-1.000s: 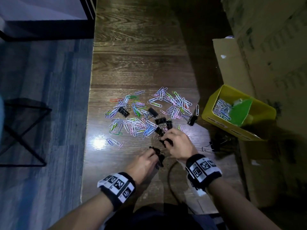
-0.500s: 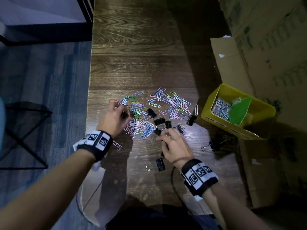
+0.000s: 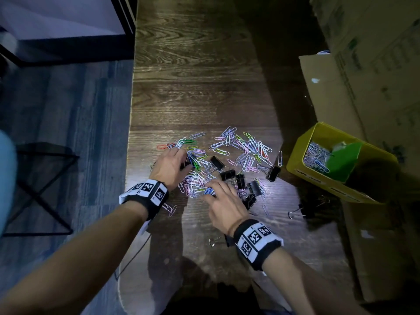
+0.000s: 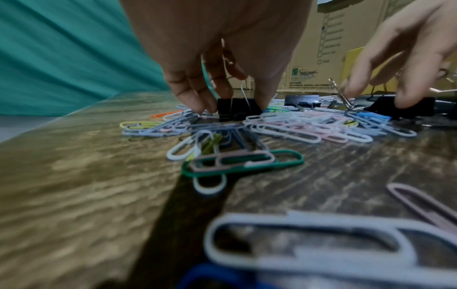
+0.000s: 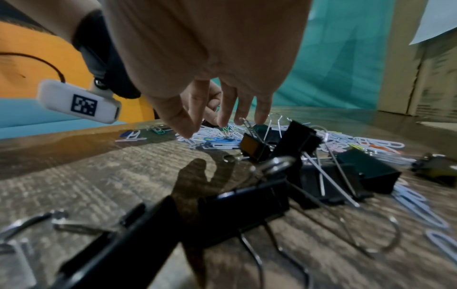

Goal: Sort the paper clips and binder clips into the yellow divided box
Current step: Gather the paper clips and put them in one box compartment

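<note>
Coloured paper clips (image 3: 245,151) lie scattered mid-table, with several black binder clips (image 3: 241,180) among them. My left hand (image 3: 185,163) is at the pile's left side. In the left wrist view its fingers and thumb (image 4: 235,103) pinch a black binder clip (image 4: 237,111) that stands on the table. My right hand (image 3: 211,189) is spread over the pile's near edge, its fingertips (image 5: 222,125) touching paper clips and holding nothing. The yellow divided box (image 3: 295,164) sits tilted at the right. Paper clips (image 3: 316,158) fill its left compartment beside a green divider (image 3: 341,162).
Cardboard boxes (image 3: 329,98) line the right side behind and under the yellow box. One binder clip (image 3: 304,210) lies in shadow near the box, another (image 3: 218,241) by my right wrist. The table's left edge (image 3: 130,133) drops to the floor, where a black frame (image 3: 45,178) stands.
My left hand left the near table, went to the pile's left side and took hold of a binder clip there. One binder clip stayed near my right wrist. My right hand shifted slightly left.
</note>
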A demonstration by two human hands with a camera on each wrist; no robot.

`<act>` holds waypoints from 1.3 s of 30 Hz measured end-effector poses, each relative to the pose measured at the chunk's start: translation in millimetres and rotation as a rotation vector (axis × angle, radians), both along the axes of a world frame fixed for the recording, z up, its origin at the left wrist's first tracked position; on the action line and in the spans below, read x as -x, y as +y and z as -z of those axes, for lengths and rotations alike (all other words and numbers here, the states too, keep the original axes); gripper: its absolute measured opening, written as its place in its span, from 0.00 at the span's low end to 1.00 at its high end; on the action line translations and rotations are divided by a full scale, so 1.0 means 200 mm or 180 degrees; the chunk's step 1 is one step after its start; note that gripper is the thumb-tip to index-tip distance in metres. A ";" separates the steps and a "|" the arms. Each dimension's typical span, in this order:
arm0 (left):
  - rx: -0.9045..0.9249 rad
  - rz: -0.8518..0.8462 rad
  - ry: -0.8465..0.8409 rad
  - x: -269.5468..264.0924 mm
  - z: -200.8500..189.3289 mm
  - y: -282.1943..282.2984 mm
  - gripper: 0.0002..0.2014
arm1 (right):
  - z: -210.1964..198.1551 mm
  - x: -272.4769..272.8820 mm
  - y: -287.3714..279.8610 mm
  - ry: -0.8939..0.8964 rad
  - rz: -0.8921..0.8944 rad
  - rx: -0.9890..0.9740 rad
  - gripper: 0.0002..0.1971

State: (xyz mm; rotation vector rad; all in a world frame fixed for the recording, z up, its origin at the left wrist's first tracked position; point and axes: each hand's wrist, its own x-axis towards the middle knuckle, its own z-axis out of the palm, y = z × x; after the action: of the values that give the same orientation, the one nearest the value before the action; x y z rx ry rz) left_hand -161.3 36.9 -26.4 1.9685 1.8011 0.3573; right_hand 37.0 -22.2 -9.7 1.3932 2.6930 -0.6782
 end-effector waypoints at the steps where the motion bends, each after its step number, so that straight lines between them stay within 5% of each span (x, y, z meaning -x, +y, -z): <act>1: -0.0003 0.0010 -0.0033 0.00 0.00 0.01 0.13 | 0.01 0.00 0.00 -0.0065 0.0063 -0.0021 0.24; 8: -0.0373 -0.0577 -0.0136 0.15 -0.11 0.28 0.10 | 0.02 -0.04 0.03 -0.0054 0.0457 -0.0252 0.20; 14: -0.0020 -0.0169 0.0521 0.21 -0.10 0.46 0.10 | -0.02 0.02 0.20 -0.0351 0.0431 -0.0274 0.23; 18: -0.0426 0.0983 0.0816 0.07 -0.06 0.40 0.19 | -0.01 -0.02 0.28 -0.0864 0.0291 -0.0009 0.30; 20: 0.0068 0.1396 0.1035 0.01 0.01 0.35 0.26 | -0.01 -0.03 0.29 -0.0986 0.0359 -0.0060 0.34; 23: 0.0821 0.1253 0.1214 0.03 0.11 0.25 0.31 | -0.01 -0.06 0.30 -0.1049 0.0521 -0.0155 0.35; 31: 0.0740 0.1325 0.0832 0.03 0.10 -0.17 0.38 | -0.03 -0.07 0.19 -0.0505 0.0493 -0.0281 0.32; 36: 0.0349 0.0392 0.0519 0.10 0.07 -0.18 0.27 | -0.03 0.03 0.05 0.0039 -0.0160 -0.0100 0.32; 39: 0.0772 -0.0299 0.0510 0.14 0.09 -0.17 0.27 | -0.02 0.13 0.08 -0.0308 -0.0324 0.0390 0.40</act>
State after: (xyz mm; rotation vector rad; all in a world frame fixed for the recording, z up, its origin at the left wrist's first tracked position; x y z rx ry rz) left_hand -189.9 2.9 -45.3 1.7914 1.9388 0.0071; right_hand 11.2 -7.0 -6.7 1.2191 2.5797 -0.7337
